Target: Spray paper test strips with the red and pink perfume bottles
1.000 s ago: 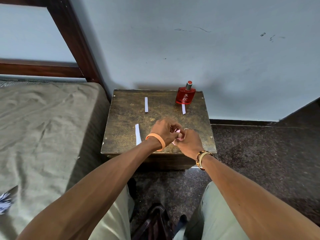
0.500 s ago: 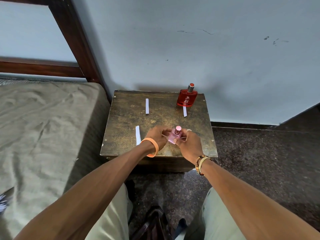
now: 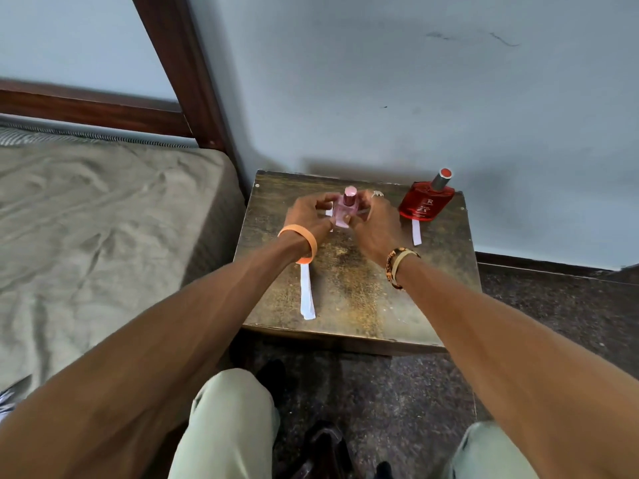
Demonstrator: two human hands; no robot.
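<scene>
The small pink perfume bottle (image 3: pixel 346 209) stands upright near the back of the worn wooden box (image 3: pixel 359 299). My left hand (image 3: pixel 311 213) and my right hand (image 3: pixel 375 223) hold it from either side with curled fingers. The red perfume bottle (image 3: pixel 426 201) stands at the back right corner, with a white paper strip (image 3: pixel 416 232) lying in front of it. Another strip (image 3: pixel 306 292) lies at the front left, partly under my left wrist. A bit of a third strip (image 3: pixel 329 213) shows behind my left hand.
A bed with an olive sheet (image 3: pixel 103 229) and a dark wooden frame (image 3: pixel 186 81) borders the box on the left. A pale blue wall (image 3: pixel 415 81) rises right behind the box. Dark speckled floor (image 3: pixel 560 305) lies to the right, and my knees (image 3: pixel 231 423) are below.
Both hands have carried the pink bottle from the box's front edge toward the back, beside the rear left strip. The camera has come closer and tilted down.
</scene>
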